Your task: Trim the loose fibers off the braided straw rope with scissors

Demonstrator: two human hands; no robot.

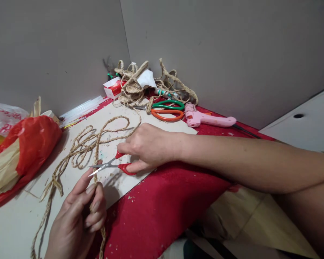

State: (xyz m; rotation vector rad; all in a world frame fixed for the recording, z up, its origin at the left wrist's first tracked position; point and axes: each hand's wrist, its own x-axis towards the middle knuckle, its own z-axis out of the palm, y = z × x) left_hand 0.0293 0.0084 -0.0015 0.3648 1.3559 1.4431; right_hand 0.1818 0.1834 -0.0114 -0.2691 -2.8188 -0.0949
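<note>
My right hand (pixel 143 147) grips a small pair of scissors (pixel 108 165) by its red handles, thumb and fingers in the loops. Its blades are parted and lie across a braided straw cord (pixel 97 151). Just below the blades, my left hand (pixel 81 212) pinches that cord between thumb and fingers; the cord's lower part hangs out beneath the hand. More of the braid lies in loose loops on the white board, with a knotted part (pixel 54 180) and frayed ends at the left. Whether the blades touch the cord I cannot tell.
The white board (pixel 124 190) lies on a red cloth (pixel 162 208). Behind are larger scissors (pixel 167 110) with green and orange handles, a pink glue gun (pixel 210 119) and a heap of braid (pixel 133 82). A red bag (pixel 39 144) of straw stands left; grey walls close off the back.
</note>
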